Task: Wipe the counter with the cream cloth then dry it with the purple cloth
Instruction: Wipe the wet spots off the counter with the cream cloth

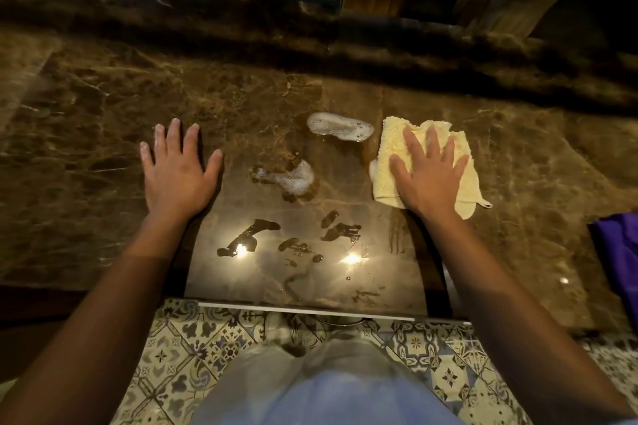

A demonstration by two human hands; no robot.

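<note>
Patterned floor tiles [207,348] below desk [103,97] edge.
Right hand [429,172] flat, pressing cream cloth [393,141]; left hand [177,166] splayed on desk (holding nothing); purple cloth [618,245] rightward.

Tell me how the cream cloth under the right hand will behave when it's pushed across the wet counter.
The cream cloth looks soft and folded, so it would likely bunch or shift rather than slide stiffly. The right hand presses flat on it, which should keep it spread. Its nubby weave will probably soak up the soapy puddles and grow heavier and limper.

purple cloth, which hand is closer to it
Right. The right hand presses flat on the cream cloth, just left of the purple cloth; the left hand lies far across the counter.
</note>
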